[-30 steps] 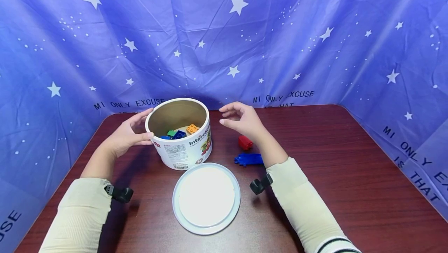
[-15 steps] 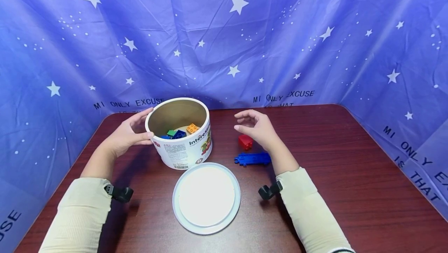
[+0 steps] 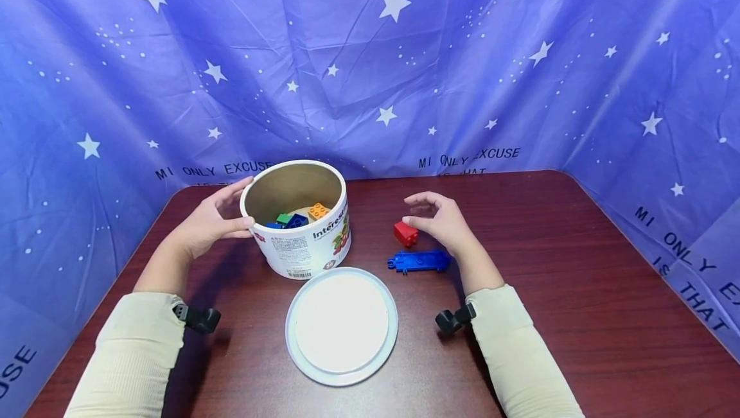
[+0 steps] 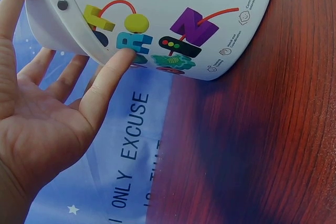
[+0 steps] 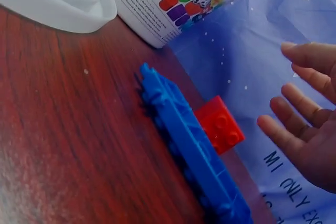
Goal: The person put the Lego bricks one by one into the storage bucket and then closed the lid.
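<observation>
In the head view a white printed bucket stands on the table at centre left. Inside lie an orange toy brick, a dark blue one, a green one and more blue. My left hand rests against the bucket's left side with fingers spread, the thumb near the front rim. To the right of the bucket my right hand hovers with nothing in it, its fingers slightly bent. Its thumb tip appears close to a red brick. Just nearer lies a long blue toy base.
The round white lid lies flat in front of the bucket. A purple-blue curtain with stars hangs behind the dark wood table. A white handle runs down the bucket's side in the left wrist view.
My right hand has moved right and somewhat nearer, away from the bucket, uncovering more of the blue toy base. My left hand, the bucket and the lid keep their places.
</observation>
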